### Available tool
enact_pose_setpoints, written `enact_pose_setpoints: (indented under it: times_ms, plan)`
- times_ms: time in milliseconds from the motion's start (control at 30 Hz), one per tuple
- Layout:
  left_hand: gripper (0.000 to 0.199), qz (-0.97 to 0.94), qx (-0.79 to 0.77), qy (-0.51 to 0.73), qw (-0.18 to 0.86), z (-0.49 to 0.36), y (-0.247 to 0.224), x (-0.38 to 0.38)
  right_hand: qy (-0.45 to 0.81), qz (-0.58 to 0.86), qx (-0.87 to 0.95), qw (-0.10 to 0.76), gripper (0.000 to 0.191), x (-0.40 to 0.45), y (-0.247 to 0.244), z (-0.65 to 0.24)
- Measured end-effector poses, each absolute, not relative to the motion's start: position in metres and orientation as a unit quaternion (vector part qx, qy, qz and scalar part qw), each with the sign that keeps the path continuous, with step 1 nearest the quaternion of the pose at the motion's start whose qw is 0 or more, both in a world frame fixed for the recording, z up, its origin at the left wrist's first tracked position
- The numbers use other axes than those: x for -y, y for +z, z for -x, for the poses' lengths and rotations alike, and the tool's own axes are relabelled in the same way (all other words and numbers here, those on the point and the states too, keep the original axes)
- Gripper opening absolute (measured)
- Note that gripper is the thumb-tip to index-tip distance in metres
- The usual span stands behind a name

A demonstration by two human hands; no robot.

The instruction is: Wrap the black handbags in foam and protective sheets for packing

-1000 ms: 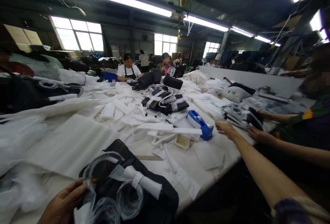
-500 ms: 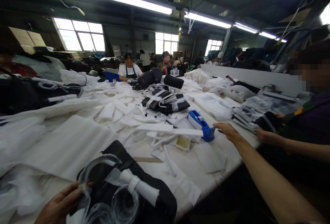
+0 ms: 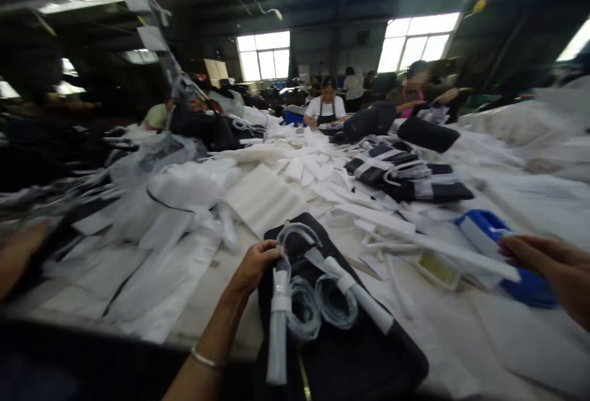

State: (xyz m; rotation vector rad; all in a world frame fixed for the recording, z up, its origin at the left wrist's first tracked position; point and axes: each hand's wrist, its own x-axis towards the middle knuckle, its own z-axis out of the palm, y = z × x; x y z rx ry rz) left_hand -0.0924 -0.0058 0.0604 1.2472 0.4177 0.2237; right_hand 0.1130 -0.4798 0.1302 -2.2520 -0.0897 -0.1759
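A black bag [image 3: 341, 364] lies at the table's near edge, with coiled straps in clear plastic [image 3: 338, 302] and white foam-wrapped pieces on top. My left hand [image 3: 255, 266] pinches one end of the bag's plastic-wrapped curved handle [image 3: 299, 229] between thumb and fingers. At the right, my right hand [image 3: 548, 262] is over a blue tape dispenser [image 3: 479, 222], thumb and fingers drawn together. Blur hides what, if anything, is between those fingertips. A white foam strip [image 3: 479, 256] lies across the dispenser's near side.
Loose white foam pieces [image 3: 318, 170] cover much of the table. A small tray [image 3: 436, 269] sits left of the dispenser. Wrapped black bags [image 3: 410, 173] are piled beyond. Another person's blurred hand [image 3: 21, 253] is at far left; a person in an apron [image 3: 326, 109] sits opposite.
The view has swung left, so the bag and dispenser appear further right. My right hand has come over the dispenser and its fingers have closed. My left hand keeps hold of the handle.
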Motion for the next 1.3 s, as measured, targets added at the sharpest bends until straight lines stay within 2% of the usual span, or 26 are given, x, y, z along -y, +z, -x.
enact_pose_setpoints:
  times_ms: [100,200,367,600,833,967,1100,1300]
  plan:
    - [0.025,-0.578,-0.195,0.117,0.783,0.093,0.055,0.006,0.066,0.831,0.172,0.524,0.04,0.362,0.162,-0.061]
    - [0.024,-0.578,-0.18,0.119,0.787,0.097,0.055,0.009,0.227,0.761,0.33,0.511,0.034,0.258,0.174,-0.007]
    - [0.028,-0.576,-0.155,0.121,0.793,0.103,0.063,0.013,0.279,0.746,0.392,0.46,0.024,0.172,0.148,0.009]
    - [0.031,-0.575,-0.137,0.13,0.796,0.103,0.063,0.013,0.226,0.834,0.355,0.358,0.025,0.143,0.125,-0.007]
    - [0.03,-0.568,-0.129,0.125,0.803,0.105,0.057,0.009,0.274,0.83,0.342,0.344,0.027,0.137,0.125,-0.012]
    - [0.032,-0.565,-0.136,0.121,0.805,0.108,0.059,0.01,0.244,0.84,0.354,0.33,0.026,0.136,0.125,-0.007]
    - [0.034,-0.558,-0.162,0.146,0.801,0.108,0.056,0.013,0.224,0.832,0.368,0.348,0.022,0.135,0.123,-0.003]
    - [0.032,-0.542,-0.178,0.176,0.802,0.106,0.05,0.018,0.365,0.767,0.322,0.419,0.013,0.136,0.115,-0.012]
